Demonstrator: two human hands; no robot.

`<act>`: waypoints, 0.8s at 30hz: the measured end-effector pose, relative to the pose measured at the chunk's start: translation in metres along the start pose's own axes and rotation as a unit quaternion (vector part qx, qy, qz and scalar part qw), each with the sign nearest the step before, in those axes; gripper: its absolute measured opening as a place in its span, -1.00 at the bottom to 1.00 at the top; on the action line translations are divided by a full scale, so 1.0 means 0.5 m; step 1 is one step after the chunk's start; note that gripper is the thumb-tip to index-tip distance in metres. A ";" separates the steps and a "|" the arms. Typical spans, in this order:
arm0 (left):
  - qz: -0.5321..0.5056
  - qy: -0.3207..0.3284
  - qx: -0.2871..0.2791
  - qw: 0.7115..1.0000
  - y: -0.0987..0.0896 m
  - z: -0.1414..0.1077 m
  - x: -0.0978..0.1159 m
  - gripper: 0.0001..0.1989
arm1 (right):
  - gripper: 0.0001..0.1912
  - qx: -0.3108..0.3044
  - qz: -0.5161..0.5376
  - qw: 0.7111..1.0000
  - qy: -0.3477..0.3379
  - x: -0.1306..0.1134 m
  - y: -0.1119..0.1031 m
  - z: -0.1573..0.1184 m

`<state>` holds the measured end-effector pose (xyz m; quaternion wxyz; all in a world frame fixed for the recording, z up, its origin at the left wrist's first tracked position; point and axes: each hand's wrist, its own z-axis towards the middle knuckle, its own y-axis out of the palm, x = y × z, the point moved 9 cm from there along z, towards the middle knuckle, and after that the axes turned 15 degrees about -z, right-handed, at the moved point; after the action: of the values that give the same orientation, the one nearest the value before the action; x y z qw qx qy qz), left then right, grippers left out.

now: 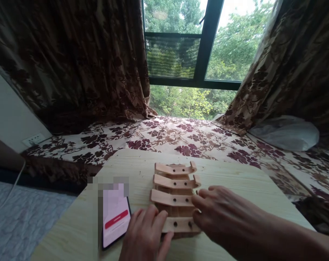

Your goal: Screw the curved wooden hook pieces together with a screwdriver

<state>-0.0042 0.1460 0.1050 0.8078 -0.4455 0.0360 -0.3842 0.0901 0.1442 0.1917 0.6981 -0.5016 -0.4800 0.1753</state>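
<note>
On the table lies a small rack of pale wood (164, 197), made of several bent slats set side by side, each with two dark screw heads or holes. My left hand (145, 232) grips the left end of the nearest slat (182, 225), fingers on top and thumb at the front. At the rack's right edge, my right hand (215, 210) is closed, its fingertips pressed together beside the two nearest slats. Whatever those fingers pinch is hidden. A dark screw (191, 224) appears to stand up slightly from the nearest slat, close to my right fingers.
A phone with a lit screen (117, 228), partly pixelated, lies left of the rack on the light wooden table (243, 181). Behind the table is a sill with a floral cover (164, 136), below a window between patterned curtains. A whitish plastic bag (286, 134) sits at right.
</note>
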 end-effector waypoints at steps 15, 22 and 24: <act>-0.041 -0.161 -0.067 0.984 0.014 0.005 -0.010 -0.82 | -0.88 -0.106 0.117 0.981 0.111 0.011 0.055 -0.019; -0.029 -0.158 -0.069 0.985 0.010 0.007 0.000 -0.87 | -0.86 -0.063 0.078 0.991 0.093 -0.019 0.037 0.015; -0.029 -0.159 -0.069 0.984 0.011 0.006 0.000 -0.88 | -0.86 -0.062 0.076 0.992 0.078 -0.025 0.036 0.019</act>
<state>0.0002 0.1498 0.1025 0.7591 -0.5562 -0.0794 -0.3287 0.0804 0.1480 0.1703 0.6859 -0.5910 -0.3940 0.1581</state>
